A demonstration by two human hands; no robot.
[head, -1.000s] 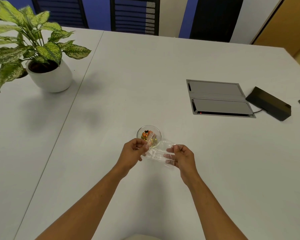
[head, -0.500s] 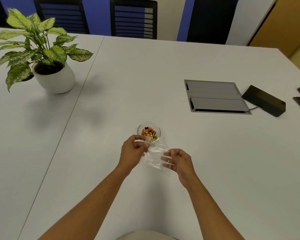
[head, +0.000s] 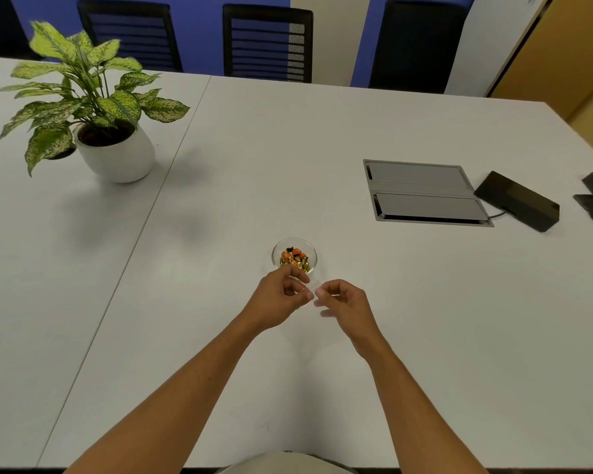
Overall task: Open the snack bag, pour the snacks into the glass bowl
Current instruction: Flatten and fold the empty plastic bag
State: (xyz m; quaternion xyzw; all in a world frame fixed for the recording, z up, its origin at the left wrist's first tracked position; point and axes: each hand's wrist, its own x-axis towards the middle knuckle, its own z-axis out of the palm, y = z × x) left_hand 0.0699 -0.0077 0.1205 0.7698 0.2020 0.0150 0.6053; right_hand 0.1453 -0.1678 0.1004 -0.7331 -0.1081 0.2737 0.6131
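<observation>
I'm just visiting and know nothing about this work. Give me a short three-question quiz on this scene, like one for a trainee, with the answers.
1. True or false: the glass bowl already holds wrapped snacks.
2. Which is nearer the potted plant, the left hand or the right hand?
3. Where is the bowl relative to the hands: A) beyond them, B) between them and the person, C) off the table?

Key
1. True: orange and gold pieces lie in it.
2. The left hand.
3. A. It sits just past the left hand's fingertips. The clear snack bag is barely visible between the hands.
</observation>
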